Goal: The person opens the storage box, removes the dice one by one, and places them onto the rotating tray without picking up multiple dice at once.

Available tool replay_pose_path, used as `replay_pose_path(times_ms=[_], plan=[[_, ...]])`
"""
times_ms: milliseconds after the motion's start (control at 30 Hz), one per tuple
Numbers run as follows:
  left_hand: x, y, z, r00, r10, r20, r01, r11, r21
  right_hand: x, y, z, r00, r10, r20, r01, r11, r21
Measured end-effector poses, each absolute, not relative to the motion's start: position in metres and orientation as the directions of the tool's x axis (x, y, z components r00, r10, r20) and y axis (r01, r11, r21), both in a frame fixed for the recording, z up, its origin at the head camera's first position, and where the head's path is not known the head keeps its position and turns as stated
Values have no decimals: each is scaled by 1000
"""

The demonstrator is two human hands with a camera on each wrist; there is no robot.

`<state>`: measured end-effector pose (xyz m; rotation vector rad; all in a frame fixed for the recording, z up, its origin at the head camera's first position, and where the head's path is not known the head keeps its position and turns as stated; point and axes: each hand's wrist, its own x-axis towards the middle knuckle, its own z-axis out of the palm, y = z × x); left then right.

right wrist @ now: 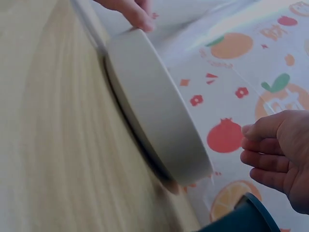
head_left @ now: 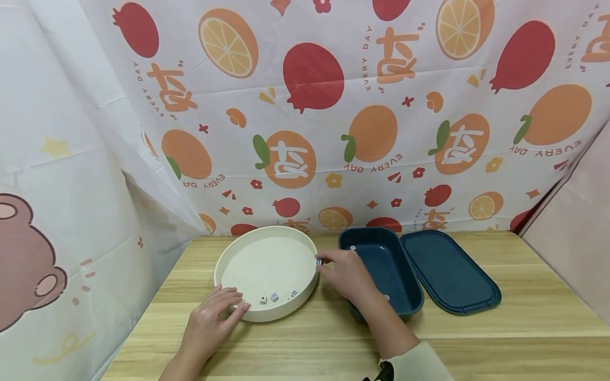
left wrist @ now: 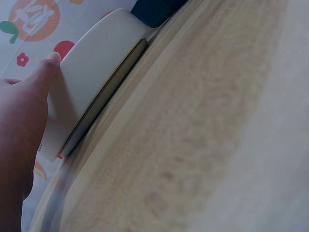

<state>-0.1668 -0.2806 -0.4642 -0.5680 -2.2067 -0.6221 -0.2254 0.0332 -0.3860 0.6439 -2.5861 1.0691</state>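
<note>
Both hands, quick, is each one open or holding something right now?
Left hand: open, resting on the round cream tray.
Right hand: closed, pinching a die.

A pale wooden table (head_left: 295,349) filled the foreground. Behind it hung a white cloth (head_left: 240,100), lightly creased, printed with oranges (head_left: 373,133), red fruit (head_left: 313,74) and small flowers (head_left: 333,180). At left, a rumpled white curtain (head_left: 100,211) bore a brownish bear (head_left: 21,264); at right stood a plain pinkish sheet (head_left: 576,211). The light was soft.
</note>
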Motion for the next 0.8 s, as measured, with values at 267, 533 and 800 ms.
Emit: replay_pose_path(times_ms=[267, 533, 800], plan=[[-167, -281, -465, -610, 200, 767, 568, 785, 247, -219, 10, -399, -842, -442, 310, -536, 613, -580], [-168, -281, -465, -608, 204, 767, 569, 785, 243, -213, -5, -406, -832, -507, 225, -536, 626, -567], [-168, -281, -465, -607, 205, 768, 570, 785, 241, -213, -7, -407, -842, -492, 222, -523, 639, -565]])
